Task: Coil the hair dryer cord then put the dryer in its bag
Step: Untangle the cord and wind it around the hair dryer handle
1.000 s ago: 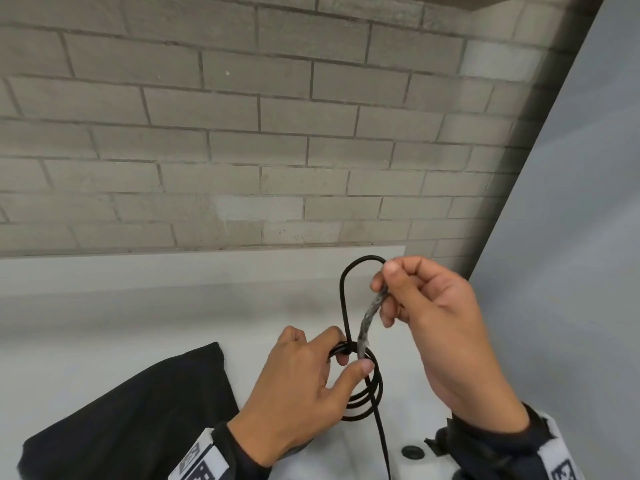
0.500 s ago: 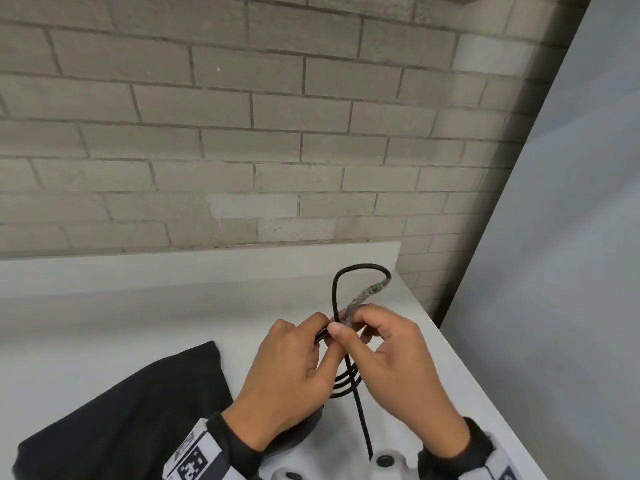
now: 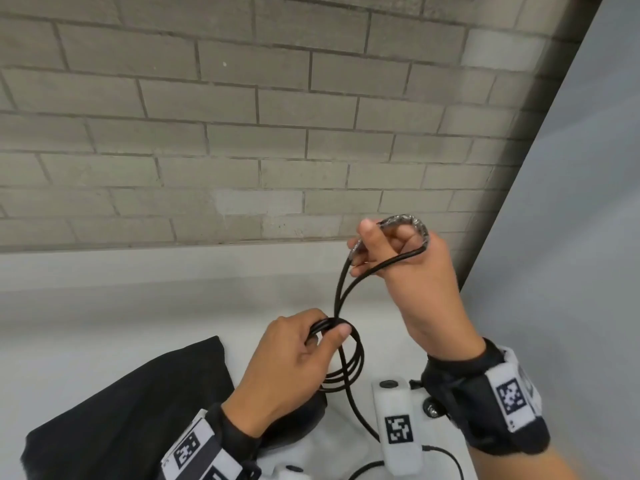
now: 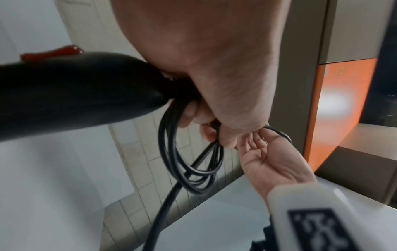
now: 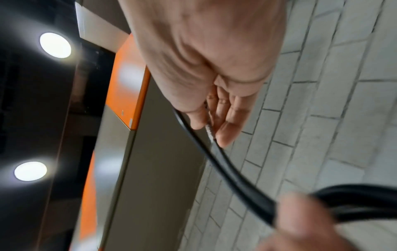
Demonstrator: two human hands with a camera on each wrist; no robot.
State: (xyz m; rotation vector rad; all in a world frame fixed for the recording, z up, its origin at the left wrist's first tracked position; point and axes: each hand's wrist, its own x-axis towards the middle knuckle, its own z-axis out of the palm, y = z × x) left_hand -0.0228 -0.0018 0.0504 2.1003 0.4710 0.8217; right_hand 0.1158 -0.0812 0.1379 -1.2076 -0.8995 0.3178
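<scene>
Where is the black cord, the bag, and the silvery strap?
black cord [image 3: 358,358], head view, on the coiled loops.
bag [image 3: 138,403], head view, on its black cloth.
silvery strap [image 3: 412,221], head view, on its curve above the right hand.

The right hand [image 3: 412,271] has been lifted away from the left hand [image 3: 291,362], up toward the centre right of the frame, where half a second ago the two were touching. The cord [image 3: 341,289] has been drawn out into a long doubled strand between them, and its silver-wrapped stretch [image 3: 410,221] is now bent over the right fingers.
</scene>
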